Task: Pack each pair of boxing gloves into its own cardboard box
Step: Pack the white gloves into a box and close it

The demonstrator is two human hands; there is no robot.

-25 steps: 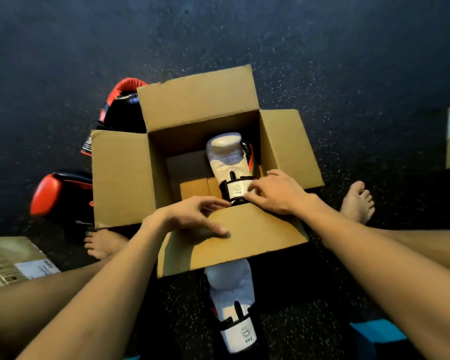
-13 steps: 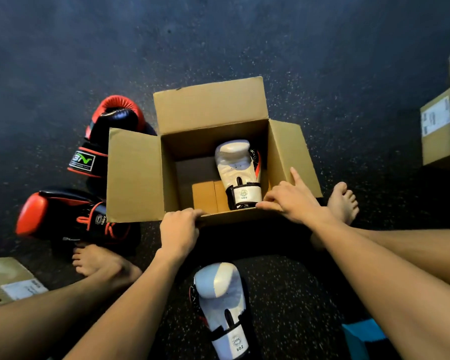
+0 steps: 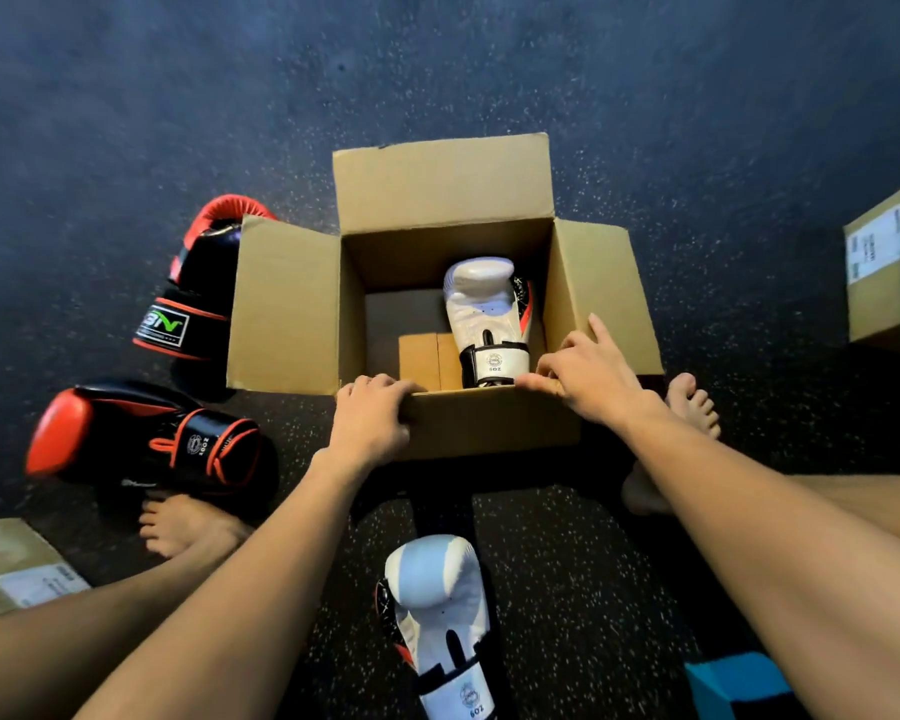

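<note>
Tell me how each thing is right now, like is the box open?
cardboard box: open, flaps spread.
white glove in the box: inside, cuff toward the person.
white glove on the floor: outside, not yet packed.
far black-and-red glove: on the floor, left of the box.
near black-and-red glove: on the floor, unpacked.
left hand: grips the box's near rim.
right hand: rests on the near right corner.

place: likely gym or stockroom floor | cues: dark speckled rubber flooring [image 3: 645, 122]; labelled cartons [image 3: 884, 272] at frame edges; boxing gloves [image 3: 141, 439] left
</note>
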